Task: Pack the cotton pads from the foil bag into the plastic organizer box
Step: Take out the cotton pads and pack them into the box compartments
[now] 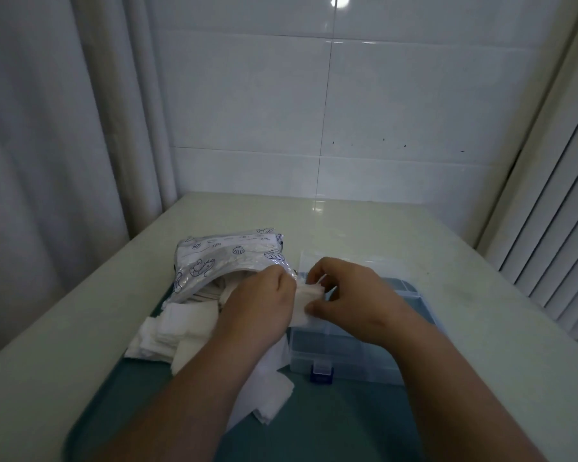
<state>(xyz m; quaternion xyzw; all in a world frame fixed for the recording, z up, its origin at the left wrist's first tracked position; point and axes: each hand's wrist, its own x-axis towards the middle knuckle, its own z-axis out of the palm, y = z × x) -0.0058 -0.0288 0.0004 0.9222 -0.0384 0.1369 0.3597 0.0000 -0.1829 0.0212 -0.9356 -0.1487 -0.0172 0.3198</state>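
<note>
Two forearms reached in from the lower edge, meeting above the left edge of the clear plastic organizer box [364, 345]. Left hand [264, 301]: back upward, fingers curled down over one end of a small stack of cotton pads [306, 296]. Right hand [347, 295]: thumb below and bent fingers above, pinching the opposite end. The stack was thus held between both hands. The foil bag [227, 258] lay open-mouthed just behind the left hand. Loose pads [167, 328] were heaped on the teal tray [314, 428], left of the box.
</note>
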